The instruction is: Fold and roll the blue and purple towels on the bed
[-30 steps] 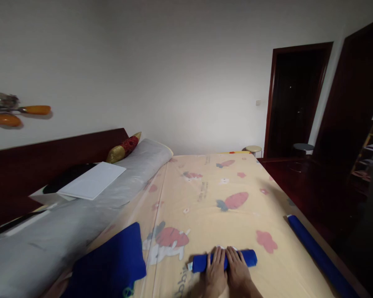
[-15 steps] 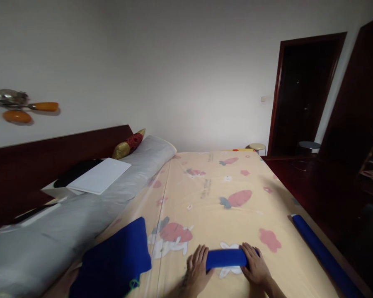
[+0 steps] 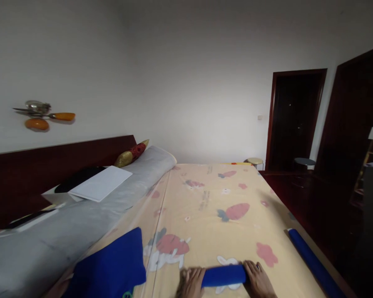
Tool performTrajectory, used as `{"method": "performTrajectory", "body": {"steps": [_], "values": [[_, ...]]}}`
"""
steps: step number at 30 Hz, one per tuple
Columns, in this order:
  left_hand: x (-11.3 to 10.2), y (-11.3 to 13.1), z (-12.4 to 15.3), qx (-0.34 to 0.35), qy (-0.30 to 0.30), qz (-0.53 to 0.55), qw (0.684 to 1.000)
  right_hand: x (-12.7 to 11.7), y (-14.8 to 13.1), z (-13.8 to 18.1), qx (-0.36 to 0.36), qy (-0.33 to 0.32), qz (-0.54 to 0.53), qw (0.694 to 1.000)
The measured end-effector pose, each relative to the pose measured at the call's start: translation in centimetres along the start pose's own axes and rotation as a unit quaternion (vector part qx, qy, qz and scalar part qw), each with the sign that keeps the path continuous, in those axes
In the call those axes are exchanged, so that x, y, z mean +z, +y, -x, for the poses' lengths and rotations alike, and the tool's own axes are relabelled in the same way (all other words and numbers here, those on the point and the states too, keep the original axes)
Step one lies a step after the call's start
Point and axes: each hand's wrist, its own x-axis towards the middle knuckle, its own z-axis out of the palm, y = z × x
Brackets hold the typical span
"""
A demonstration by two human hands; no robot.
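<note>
A narrow blue roll, apparently folded cloth (image 3: 224,276), lies across the bed sheet over a printed rabbit. My left hand (image 3: 192,283) grips its left end, fingers curled over the top. At the opposite end, my right hand (image 3: 257,278) holds on the same way, with a ring on one finger. The lower edges of both hands run out of the picture. Off to the left, a flat blue cloth (image 3: 112,265) with a green cord rests partly against the grey bolster. Along the bed's right edge lies a long blue roll (image 3: 312,260).
The peach bed sheet (image 3: 202,231) carries carrot and rabbit prints. By the headboard (image 3: 81,151) are a long grey bolster (image 3: 143,174), a white flat panel (image 3: 102,183) and a red-and-gold cushion (image 3: 132,154). Two stools (image 3: 304,161) (image 3: 255,160) stand beyond the bed, near a dark door (image 3: 298,120).
The camera has tilted up, so everything sits lower in the picture. Both hands remain on the ends of the blue roll, which stays over the printed rabbit.
</note>
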Motion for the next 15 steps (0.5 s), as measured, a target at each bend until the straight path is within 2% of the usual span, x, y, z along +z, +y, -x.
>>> {"method": "performTrajectory", "body": {"steps": [4,9,12,15], "values": [[-0.2,-0.3,1.5,-0.012,0.005,-0.007,1.0,-4.7,-1.4,0.8,0.013,-0.029,-0.011,0.999],[0.0,-0.1,2.8,-0.039,0.045,-0.026,0.998,-12.0,-3.1,-0.9,-0.023,-0.053,-0.036,0.998],[0.7,1.4,3.0,-0.028,0.081,-0.019,0.996,-16.6,-5.1,-1.5,-0.066,-0.057,-0.052,0.995],[2.1,4.3,2.4,-0.057,0.056,0.086,0.993,-20.3,-8.2,-1.0,-0.101,-0.036,-0.063,0.992]]}}
